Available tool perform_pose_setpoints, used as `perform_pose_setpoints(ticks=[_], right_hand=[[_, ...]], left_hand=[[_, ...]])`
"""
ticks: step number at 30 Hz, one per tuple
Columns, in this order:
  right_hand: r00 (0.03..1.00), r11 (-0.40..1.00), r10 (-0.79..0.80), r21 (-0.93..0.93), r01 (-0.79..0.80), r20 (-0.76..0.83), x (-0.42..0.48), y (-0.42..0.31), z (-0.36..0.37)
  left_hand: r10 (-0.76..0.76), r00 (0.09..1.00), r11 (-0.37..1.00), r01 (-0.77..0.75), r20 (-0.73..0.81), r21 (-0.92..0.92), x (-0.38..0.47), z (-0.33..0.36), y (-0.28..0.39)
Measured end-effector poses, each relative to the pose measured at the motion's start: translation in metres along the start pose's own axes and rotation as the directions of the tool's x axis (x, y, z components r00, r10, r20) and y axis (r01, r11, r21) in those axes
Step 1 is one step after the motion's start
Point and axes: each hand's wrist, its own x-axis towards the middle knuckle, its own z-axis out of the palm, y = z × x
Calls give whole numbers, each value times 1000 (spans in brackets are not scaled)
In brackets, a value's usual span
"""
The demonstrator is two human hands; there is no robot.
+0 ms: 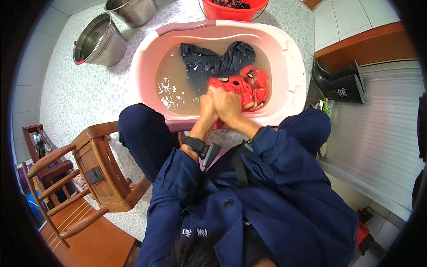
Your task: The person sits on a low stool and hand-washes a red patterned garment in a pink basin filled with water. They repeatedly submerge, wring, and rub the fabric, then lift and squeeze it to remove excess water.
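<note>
A pink plastic baby bathtub [288, 73] holds cloudy water [170, 73] in front of me. My left hand [207, 106] and my right hand [228, 102] are pressed together over its near side. Both grip a wet red patterned cloth [255, 88], with black and pale spots. Part of it spreads into the water to the right, and a bit of red shows below my hands at the near rim. My fingers are mostly hidden. Beyond the cloth, a dark navy garment [218, 61] lies partly under water.
Two metal buckets [113, 45] stand at the far left, and a red bucket [242, 11] with dark patterned cloth is behind the tub. A wooden chair [106, 173] is on my left. Black rubber boots [340, 83] lie on the right by a ribbed translucent panel [373, 133].
</note>
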Motion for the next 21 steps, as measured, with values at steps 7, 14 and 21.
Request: perform_pose_setpoints(ticks=[7, 14, 21], right_hand=[[996, 999, 28, 38, -31, 80, -9, -6, 3], [991, 994, 103, -24, -105, -89, 3, -1, -6], [982, 979, -189, 79, 188, 2, -21, -10, 11]], left_hand=[[1, 1000, 996, -1, 2, -93, -2, -8, 0], [-143, 989, 990, 144, -24, 6, 2, -6, -8], [-11, 997, 988, 23, -79, 151, -1, -18, 8]])
